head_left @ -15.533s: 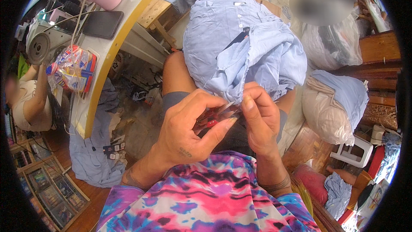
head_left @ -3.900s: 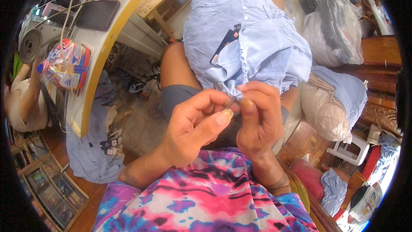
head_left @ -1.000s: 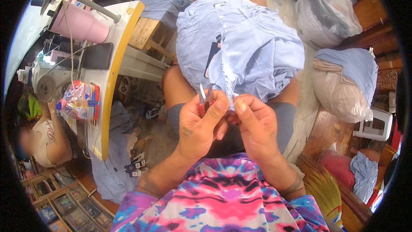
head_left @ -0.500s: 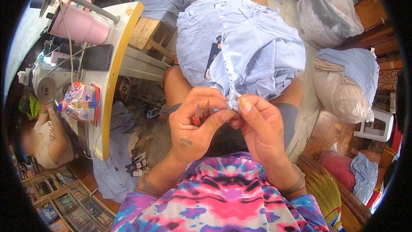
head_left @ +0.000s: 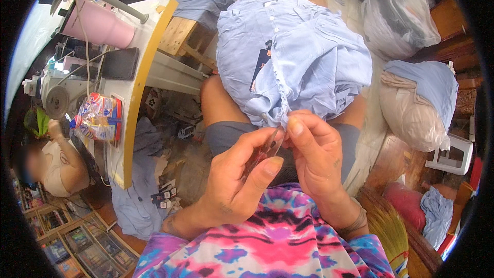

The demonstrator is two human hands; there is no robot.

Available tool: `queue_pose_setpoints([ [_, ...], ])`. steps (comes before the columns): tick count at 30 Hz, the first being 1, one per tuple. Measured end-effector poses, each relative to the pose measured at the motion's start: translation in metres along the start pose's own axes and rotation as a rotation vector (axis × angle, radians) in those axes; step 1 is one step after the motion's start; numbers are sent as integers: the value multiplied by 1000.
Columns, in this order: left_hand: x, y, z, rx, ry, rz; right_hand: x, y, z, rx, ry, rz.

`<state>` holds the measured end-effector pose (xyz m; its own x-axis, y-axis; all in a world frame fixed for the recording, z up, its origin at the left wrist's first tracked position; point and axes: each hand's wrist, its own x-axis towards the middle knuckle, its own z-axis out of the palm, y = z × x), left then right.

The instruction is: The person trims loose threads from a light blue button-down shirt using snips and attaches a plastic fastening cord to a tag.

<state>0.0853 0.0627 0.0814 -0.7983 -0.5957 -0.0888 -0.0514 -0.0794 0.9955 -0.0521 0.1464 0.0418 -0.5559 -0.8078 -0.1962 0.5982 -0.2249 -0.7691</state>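
A white-topped bench (head_left: 146, 36) with a yellow edge stands along the left. Past its far corner is a rough wooden stand (head_left: 176, 36); below its near corner, a wooden rack (head_left: 67, 226) divided into compartments. Well off its right edge, pale flooring (head_left: 378, 92) meets brown wooden floor (head_left: 381, 162) near a white plastic stool (head_left: 466, 152).

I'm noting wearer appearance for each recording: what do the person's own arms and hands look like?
The left hand and right hand are ungloved. Dark, tattoo-like markings show on both hands and forearms, curving across the right forearm. The tie-dye sleeves are purple and blue; the shirt adds pink, white and black.
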Motion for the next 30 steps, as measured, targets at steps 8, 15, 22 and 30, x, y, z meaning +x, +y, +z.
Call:
queue_pose_setpoints([
  [8,-2,2,3,-167,29,-150,-2,7,1,-24,-37,-78],
  [15,-2,-6,4,-140,51,-87,-4,12,6,8,-14,-81],
  [22,-3,2,-1,-182,99,-186,-2,14,7,-43,-25,-83],
  [30,-1,-3,-3,-188,81,-149,-2,19,8,-260,-51,-266],
])
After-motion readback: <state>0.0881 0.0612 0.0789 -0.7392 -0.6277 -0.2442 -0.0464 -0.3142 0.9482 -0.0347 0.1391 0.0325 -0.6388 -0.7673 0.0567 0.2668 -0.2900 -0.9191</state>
